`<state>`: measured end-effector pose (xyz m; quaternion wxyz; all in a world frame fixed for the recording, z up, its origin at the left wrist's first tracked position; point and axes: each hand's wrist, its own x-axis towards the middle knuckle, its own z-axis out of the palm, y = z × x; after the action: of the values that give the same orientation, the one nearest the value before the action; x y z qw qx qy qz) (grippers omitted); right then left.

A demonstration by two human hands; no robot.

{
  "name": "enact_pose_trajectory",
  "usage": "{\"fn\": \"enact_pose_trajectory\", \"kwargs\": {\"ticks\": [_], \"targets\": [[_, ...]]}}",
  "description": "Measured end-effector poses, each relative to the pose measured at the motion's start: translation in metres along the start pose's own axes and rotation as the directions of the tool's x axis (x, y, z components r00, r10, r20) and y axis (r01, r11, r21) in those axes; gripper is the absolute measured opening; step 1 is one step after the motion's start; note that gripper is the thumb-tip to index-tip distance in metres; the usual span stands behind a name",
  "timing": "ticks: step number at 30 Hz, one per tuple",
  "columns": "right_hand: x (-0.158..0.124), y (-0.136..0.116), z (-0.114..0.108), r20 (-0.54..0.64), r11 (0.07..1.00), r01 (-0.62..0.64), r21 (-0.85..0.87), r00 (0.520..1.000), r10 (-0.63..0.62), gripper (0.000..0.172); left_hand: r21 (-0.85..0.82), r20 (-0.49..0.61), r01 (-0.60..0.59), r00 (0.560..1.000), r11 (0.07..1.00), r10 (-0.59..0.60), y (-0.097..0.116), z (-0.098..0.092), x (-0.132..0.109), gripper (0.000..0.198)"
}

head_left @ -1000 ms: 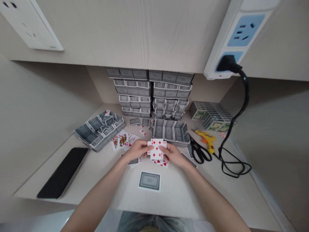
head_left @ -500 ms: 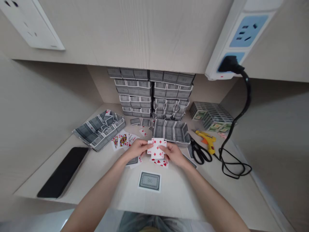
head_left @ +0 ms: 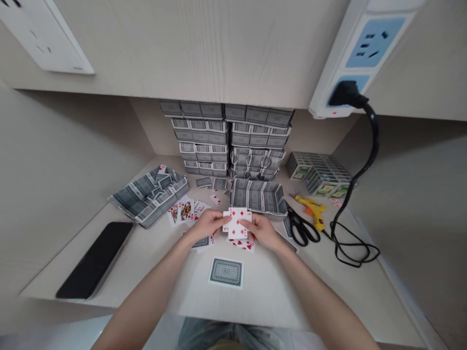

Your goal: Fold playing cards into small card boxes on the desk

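Observation:
Both of my hands hold a small crossed pair of red diamond playing cards (head_left: 237, 224) face up above the desk. My left hand (head_left: 205, 225) pinches their left edge and my right hand (head_left: 261, 230) pinches the right edge. Under them lie a few face-up red cards (head_left: 243, 245). A single face-down card (head_left: 226, 272) with a grey patterned back rests on the desk nearer to me. More face-up court cards (head_left: 184, 212) lie left of my left hand.
Stacked trays built from cards (head_left: 226, 141) stand at the back, with one tray (head_left: 258, 198) behind my hands and another (head_left: 150, 194) at the left. A black phone (head_left: 95, 259) lies left. Scissors (head_left: 300, 226), a yellow glue gun (head_left: 313, 209), its black cord (head_left: 348, 248) and card boxes (head_left: 319, 175) sit right.
The crossed cards have been turned slightly between my fingers; my hands stay in the same spot over the desk.

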<state>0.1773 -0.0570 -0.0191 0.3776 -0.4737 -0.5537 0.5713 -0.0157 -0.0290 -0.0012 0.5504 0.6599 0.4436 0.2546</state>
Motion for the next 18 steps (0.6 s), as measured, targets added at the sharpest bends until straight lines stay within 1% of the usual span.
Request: {"fn": "enact_pose_trajectory", "kwargs": {"ticks": [2,6,10,14,18], "targets": [[-0.001,-0.002,0.0,-0.004,1.0,0.004,0.011,1.0,-0.004,0.036,-0.049,0.014,-0.011,1.0,0.999,0.012,0.001,-0.002,-0.001,0.041],[-0.002,-0.006,-0.002,0.009,0.999,0.011,0.052,1.0,-0.011,0.036,-0.204,0.107,-0.013,0.994,0.979,0.036,0.002,-0.01,-0.004,0.035],[-0.002,-0.006,-0.001,-0.002,0.997,0.023,0.069,1.0,-0.022,0.035,-0.265,0.158,0.021,0.987,0.964,0.022,0.002,-0.014,-0.005,0.035],[-0.003,-0.004,0.001,-0.045,0.998,0.052,0.038,0.998,-0.05,0.035,-0.302,0.2,0.066,0.98,0.951,-0.005,0.0,-0.012,-0.004,0.037],[-0.004,-0.002,0.002,-0.086,0.997,0.071,0.004,0.994,-0.071,0.035,-0.356,0.193,0.083,0.981,0.931,-0.014,-0.001,-0.005,-0.002,0.037]]}}
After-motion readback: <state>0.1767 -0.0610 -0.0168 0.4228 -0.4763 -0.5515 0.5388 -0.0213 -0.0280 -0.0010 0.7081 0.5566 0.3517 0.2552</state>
